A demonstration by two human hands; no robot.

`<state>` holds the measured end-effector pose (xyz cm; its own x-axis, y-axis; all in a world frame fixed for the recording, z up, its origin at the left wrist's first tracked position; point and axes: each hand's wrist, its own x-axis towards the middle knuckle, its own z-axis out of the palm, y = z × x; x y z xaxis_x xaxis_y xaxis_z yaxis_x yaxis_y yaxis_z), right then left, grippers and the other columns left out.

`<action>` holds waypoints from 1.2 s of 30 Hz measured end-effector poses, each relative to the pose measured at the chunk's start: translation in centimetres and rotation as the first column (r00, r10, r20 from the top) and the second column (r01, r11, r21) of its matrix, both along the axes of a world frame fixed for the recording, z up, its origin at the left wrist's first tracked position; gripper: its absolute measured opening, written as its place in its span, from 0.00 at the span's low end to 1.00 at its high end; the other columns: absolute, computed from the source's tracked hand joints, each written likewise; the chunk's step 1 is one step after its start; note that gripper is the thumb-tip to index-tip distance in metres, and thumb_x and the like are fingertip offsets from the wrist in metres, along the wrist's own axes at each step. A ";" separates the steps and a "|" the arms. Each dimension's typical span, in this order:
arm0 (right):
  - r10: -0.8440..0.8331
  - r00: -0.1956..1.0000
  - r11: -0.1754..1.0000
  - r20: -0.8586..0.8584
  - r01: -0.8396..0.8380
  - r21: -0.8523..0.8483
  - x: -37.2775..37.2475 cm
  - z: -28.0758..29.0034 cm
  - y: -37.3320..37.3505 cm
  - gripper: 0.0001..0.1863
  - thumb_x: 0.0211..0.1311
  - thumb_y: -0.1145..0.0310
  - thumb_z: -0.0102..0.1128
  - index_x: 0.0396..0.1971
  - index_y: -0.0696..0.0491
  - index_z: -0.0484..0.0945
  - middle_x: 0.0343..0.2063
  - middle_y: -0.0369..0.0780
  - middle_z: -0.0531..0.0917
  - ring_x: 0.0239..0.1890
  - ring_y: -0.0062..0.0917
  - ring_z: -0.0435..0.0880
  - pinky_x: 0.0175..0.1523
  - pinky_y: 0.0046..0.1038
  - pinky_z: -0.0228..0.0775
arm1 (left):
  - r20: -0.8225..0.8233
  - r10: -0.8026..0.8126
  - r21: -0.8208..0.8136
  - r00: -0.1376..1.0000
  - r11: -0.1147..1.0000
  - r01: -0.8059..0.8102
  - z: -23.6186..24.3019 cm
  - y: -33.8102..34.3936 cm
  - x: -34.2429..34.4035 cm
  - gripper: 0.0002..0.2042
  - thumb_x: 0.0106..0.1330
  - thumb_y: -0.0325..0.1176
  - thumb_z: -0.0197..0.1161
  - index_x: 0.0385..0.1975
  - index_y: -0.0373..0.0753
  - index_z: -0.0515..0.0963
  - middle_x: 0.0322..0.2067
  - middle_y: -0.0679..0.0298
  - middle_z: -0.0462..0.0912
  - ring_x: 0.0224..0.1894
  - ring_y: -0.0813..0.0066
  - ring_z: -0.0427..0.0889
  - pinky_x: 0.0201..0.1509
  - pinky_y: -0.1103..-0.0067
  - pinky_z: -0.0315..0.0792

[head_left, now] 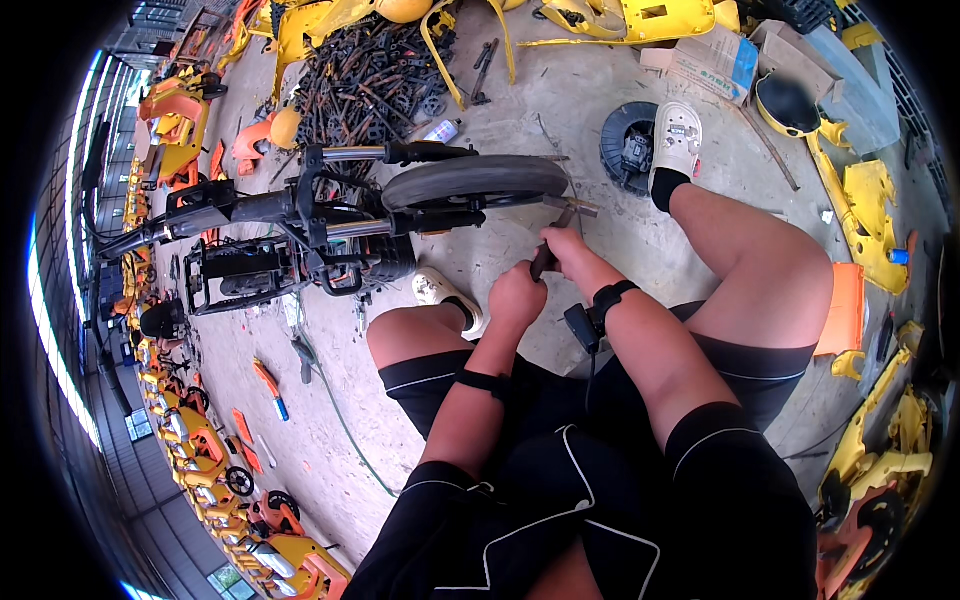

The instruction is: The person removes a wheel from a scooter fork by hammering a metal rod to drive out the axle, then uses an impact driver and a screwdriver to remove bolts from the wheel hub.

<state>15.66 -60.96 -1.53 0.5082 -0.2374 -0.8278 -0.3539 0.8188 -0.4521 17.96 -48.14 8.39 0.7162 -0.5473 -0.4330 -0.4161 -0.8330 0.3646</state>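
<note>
My left hand (519, 294) and my right hand (566, 250) are both closed around the dark handle of a hammer (543, 262), right hand nearer the head. Its crosswise head lies close to the tyre of a front wheel (475, 183); whether they touch I cannot tell. This wheel belongs to a stripped scooter frame (270, 207), which lies to the left with its fork tubes bare. Beyond my hands, beside my right shoe (680, 138), a black round wheel-like part (630, 150) rests on the floor with a dark metal piece in its middle.
A heap of rusty metal parts (365, 85) lies at the far left. Yellow body panels (640, 22) and cardboard boxes (705, 65) stand at the back. An orange panel (842, 305) is by my right leg. Rows of yellow scooters (205, 455) line the left side.
</note>
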 end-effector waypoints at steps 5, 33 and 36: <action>-0.007 1.000 1.000 0.012 0.007 0.015 0.0 -0.2 0.0 0.08 0.65 0.69 0.57 0.38 0.58 0.74 0.27 0.43 0.82 0.26 0.32 0.84 0.31 0.39 0.85 | 0.007 -0.007 0.013 1.000 1.000 0.007 0.0 0.0 0.0 0.11 0.58 0.35 0.59 0.35 0.36 0.81 0.32 0.43 0.85 0.39 0.41 0.84 0.45 0.54 0.76; -0.016 0.997 0.993 -0.073 0.007 -0.114 0.5 1.6 0.6 0.09 0.63 0.65 0.58 0.36 0.55 0.76 0.26 0.40 0.81 0.27 0.28 0.83 0.34 0.36 0.81 | -0.053 0.050 -0.076 0.997 0.996 -0.053 1.8 0.4 0.3 0.13 0.58 0.34 0.58 0.40 0.38 0.83 0.31 0.45 0.85 0.38 0.42 0.84 0.46 0.55 0.77; -0.041 0.998 0.994 -0.055 0.035 -0.101 0.6 1.9 0.6 0.08 0.63 0.66 0.58 0.36 0.55 0.76 0.26 0.39 0.81 0.27 0.28 0.83 0.33 0.36 0.79 | -0.051 0.044 -0.095 0.998 0.994 -0.049 2.2 0.6 0.5 0.14 0.59 0.34 0.58 0.42 0.38 0.82 0.31 0.45 0.85 0.38 0.42 0.84 0.45 0.55 0.76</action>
